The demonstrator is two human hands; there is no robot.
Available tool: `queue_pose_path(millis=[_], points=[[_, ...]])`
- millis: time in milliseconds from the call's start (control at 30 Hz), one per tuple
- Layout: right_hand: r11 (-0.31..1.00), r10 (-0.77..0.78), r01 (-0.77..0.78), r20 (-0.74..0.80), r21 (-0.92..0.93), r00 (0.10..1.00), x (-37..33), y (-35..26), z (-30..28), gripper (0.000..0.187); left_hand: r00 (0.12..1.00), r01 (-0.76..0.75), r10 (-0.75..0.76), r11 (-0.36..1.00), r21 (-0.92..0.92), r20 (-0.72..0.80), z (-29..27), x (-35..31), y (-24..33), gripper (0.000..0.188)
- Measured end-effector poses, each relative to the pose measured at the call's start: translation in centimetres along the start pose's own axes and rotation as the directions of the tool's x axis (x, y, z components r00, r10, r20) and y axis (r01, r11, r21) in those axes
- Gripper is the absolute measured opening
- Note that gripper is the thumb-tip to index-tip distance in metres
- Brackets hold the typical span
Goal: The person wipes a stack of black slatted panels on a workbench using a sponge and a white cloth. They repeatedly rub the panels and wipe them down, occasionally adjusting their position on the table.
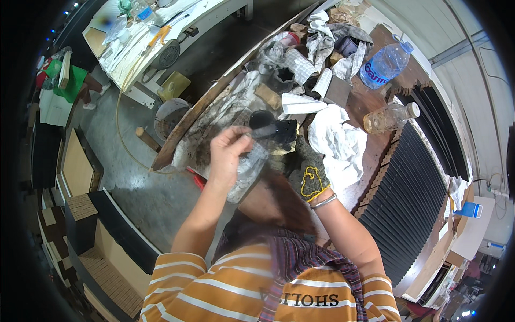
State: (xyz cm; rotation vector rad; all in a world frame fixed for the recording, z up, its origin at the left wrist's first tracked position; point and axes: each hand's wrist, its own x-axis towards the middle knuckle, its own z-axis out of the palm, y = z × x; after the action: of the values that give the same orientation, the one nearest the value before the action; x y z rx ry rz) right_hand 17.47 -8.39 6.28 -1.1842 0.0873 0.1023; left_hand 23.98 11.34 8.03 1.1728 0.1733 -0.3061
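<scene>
My bare left hand is closed in a pinch at the middle of the cluttered bench. Between its fingertips is something thin, greyish and blurred that I cannot make out, reaching toward a small black piece. That piece has a shiny black face and a pale yellow lower edge. My right hand, in a dark grey glove with yellow trim, curls around the near side of it; most of its fingers are hidden. Just beyond my left fingertips sits a round black container. Clear plastic film lies beneath my left hand.
Rolled sandpaper, a tan block and white cloth crowd the bench. To the right stand a large water bottle, a smaller bottle and stacked black ribbed strips. A white table stands at far left.
</scene>
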Motion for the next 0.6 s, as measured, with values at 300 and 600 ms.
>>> queue_pose_path(millis=[300,600], points=[[0.786,-0.197,0.218,0.101,-0.579,0.975,0.0,0.7,-0.3,0.045,0.999,-0.031,0.032,0.997,0.076,-0.006,-0.4,-0.4,-1.2,0.004],[0.845,0.126,-0.146,0.073,0.514,0.989,-0.2,0.8,-0.6,0.039,0.998,-0.056,0.056,0.996,0.072,0.005,0.8,-0.8,-1.4,0.004]])
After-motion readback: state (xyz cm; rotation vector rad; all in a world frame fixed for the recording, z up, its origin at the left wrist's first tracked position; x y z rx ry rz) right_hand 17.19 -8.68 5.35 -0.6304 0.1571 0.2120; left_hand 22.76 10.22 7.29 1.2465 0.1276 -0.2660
